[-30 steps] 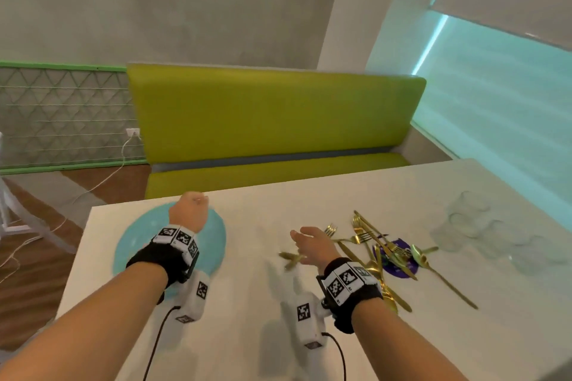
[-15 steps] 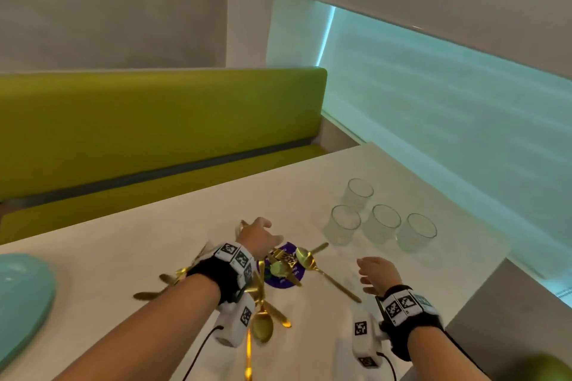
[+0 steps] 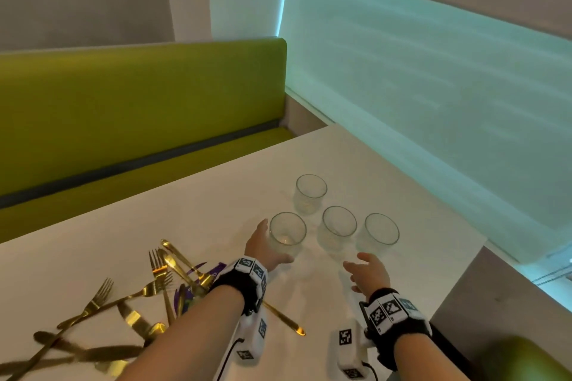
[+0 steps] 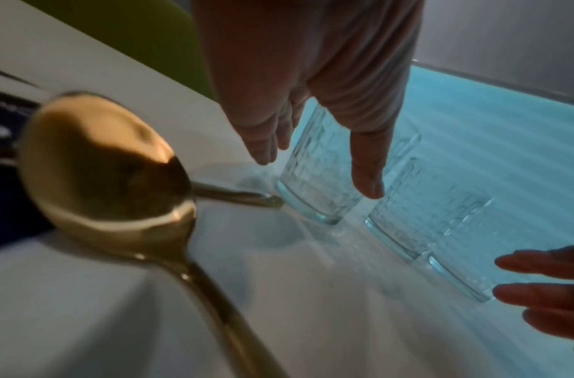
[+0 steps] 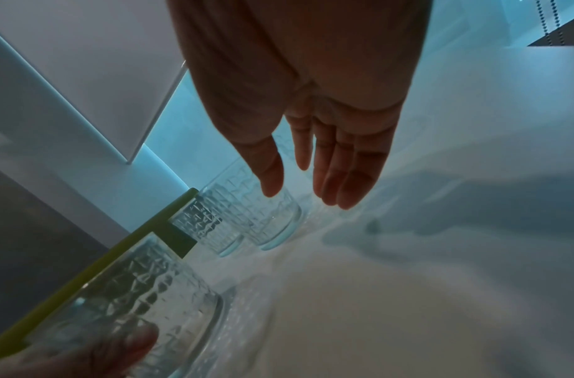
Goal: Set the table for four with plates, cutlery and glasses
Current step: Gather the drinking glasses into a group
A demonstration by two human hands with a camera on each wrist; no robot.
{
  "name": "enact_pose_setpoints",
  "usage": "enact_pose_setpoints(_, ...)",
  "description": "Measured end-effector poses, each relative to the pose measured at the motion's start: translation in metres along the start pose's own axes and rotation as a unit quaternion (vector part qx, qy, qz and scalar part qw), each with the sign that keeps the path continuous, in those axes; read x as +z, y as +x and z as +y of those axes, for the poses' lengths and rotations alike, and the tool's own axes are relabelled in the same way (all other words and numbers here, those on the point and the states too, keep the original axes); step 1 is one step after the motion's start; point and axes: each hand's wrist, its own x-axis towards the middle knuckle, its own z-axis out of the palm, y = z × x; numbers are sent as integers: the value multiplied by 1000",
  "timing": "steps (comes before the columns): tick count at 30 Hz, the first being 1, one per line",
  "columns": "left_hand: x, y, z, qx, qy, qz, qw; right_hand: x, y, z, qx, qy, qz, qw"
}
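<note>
Four clear ribbed glasses stand together on the white table (image 3: 216, 195). My left hand (image 3: 267, 244) straddles the nearest-left glass (image 3: 288, 233): straight fingers lie along its left side, and the thumb (image 4: 368, 179) lies against its near wall. The right hand (image 3: 365, 269) hovers open with fingers spread, just short of the middle glass (image 3: 339, 226) and the right glass (image 3: 381, 230). The fourth glass (image 3: 310, 193) stands farther back. A loose pile of gold cutlery (image 3: 161, 281) lies to the left of my left forearm. One gold spoon (image 4: 101, 163) lies under that wrist.
A purple item (image 3: 213, 272) lies under the cutlery. A green bench (image 3: 139, 108) runs along the table's far side. A window with a lowered blind (image 3: 433, 86) borders the right. The table's right edge (image 3: 483, 244) is close behind the glasses. A green seat corner (image 3: 526, 359) shows at bottom right.
The view has swung right, away from the blue plate. Both hands moved from the cutlery pile to the glasses, and the left hand now straddles the nearest-left glass.
</note>
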Motion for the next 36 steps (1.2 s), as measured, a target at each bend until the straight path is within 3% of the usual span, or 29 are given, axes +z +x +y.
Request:
enact_pose_setpoints(9, 12, 18, -3, 33, -34, 38, 998, 21, 18, -11, -18, -14, -17, 1000)
enact_pose_setpoints(24, -46, -3, -21, 41, -104, 76, 991, 49, 30, -33, -106, -44, 74, 991)
enact_pose_setpoints(29, -67, -36, -45, 41, -122, 85, 988, 46, -2, -28, -114, 21, 69, 991)
enact_pose_setpoints(36, -106, -112, -107, 42, -166, 117, 978, 83, -105, -18, -156, 75, 17, 985)
